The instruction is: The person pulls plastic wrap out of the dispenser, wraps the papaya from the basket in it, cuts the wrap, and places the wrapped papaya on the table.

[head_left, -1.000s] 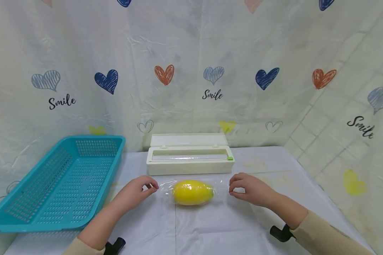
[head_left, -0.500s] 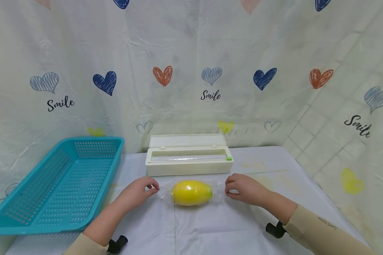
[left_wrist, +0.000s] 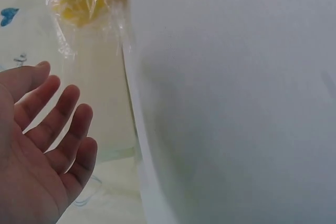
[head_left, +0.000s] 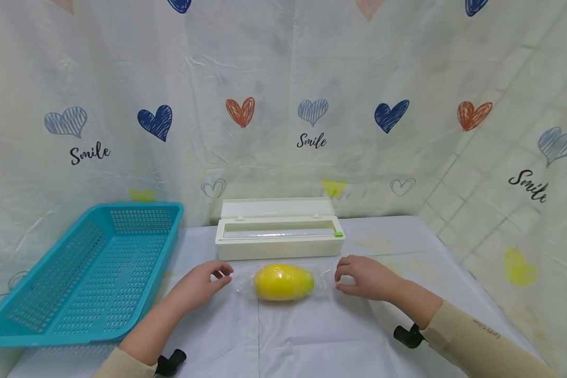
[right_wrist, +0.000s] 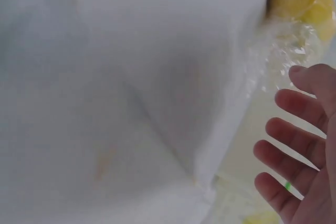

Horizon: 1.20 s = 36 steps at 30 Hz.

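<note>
Wrapped yellow fruit [head_left: 284, 282] lies on the table [head_left: 312, 336]; my left hand [head_left: 199, 284] at nine o'clock and right hand [head_left: 365, 277] at three, fingers relaxed, gripping nothing.

A pale sheet [head_left: 283, 68] hangs behind as the backdrop, creased and wrinkled, printed with scribbled hearts in navy, orange, grey-blue and yellow, and the word "Smile" in black script here and there. It wraps round to the right, where faint tile lines show through it. In front sits the desk [head_left: 397, 247] under a whitish cloth with a few yellowish stains. Light is soft and even, with hardly any shadow.
</note>
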Each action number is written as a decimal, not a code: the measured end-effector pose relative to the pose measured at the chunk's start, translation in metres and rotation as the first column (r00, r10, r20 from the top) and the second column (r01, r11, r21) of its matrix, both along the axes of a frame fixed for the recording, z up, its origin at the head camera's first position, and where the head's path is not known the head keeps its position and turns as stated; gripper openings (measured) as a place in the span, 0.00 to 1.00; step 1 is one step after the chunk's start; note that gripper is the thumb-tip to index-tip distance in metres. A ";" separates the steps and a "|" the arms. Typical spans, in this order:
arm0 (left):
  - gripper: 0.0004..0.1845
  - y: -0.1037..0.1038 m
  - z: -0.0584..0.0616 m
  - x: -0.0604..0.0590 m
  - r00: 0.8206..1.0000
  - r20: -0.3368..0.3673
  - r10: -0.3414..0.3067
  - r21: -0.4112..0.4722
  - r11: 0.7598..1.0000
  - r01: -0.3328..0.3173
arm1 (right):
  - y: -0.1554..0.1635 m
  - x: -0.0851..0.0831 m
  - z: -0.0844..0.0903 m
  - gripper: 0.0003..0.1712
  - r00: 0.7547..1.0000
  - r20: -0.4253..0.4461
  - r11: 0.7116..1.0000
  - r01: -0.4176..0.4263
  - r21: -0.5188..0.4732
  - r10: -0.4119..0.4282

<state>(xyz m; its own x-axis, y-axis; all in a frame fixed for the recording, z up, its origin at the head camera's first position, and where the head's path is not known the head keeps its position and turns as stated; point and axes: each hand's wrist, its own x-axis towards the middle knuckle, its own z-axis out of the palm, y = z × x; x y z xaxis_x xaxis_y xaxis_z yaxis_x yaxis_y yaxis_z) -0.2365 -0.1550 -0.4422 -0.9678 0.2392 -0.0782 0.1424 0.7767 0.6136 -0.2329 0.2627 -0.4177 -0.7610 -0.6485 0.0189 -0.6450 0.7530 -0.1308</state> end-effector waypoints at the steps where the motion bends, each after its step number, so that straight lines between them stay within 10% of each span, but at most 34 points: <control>1: 0.10 -0.001 0.001 0.000 1.000 0.001 0.010 0.000 1.000 -0.010 | 0.001 -0.001 0.002 0.03 1.000 0.008 1.000 0.016 -0.015 -0.016; 12: 0.24 0.018 0.013 0.004 0.995 -0.101 -0.027 -0.032 0.999 0.024 | -0.002 -0.015 0.014 0.16 0.990 0.123 0.975 0.092 -0.204 -0.067; 24: 0.37 0.059 0.005 0.002 0.969 -0.149 -0.199 -0.123 0.976 0.181 | -0.045 -0.041 0.001 0.34 0.953 0.300 0.982 0.092 -0.163 -0.039; 36: 0.35 0.068 0.000 0.000 0.946 -0.188 -0.264 -0.139 0.961 0.240 | -0.059 -0.038 -0.009 0.30 0.972 0.237 0.991 0.020 -0.136 0.012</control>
